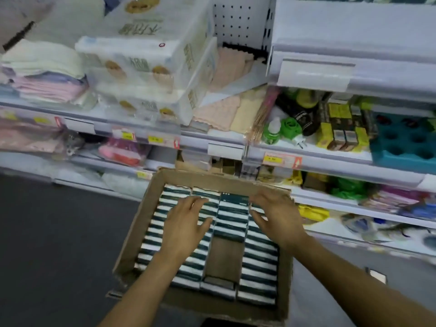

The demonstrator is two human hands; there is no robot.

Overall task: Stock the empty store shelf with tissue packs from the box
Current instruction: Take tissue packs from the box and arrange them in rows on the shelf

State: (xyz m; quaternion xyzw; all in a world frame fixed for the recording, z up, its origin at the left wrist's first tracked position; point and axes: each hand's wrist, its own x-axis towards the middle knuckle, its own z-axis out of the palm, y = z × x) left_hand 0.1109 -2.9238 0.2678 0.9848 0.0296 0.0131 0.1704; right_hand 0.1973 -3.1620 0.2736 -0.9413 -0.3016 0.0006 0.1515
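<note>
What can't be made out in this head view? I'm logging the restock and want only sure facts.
- Packs under the left hand and right hand: covered, grip unclear.
- Box: near wall cut by the bottom edge.
- Price tags: print blurred.
- Pack labels: too blurred to read.
- The empty shelf to fill: not identifiable.

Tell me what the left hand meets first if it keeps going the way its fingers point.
Likely the dark green and white tissue packs in the cardboard box; the left hand already hovers just above them, though depth is unclear.
</note>
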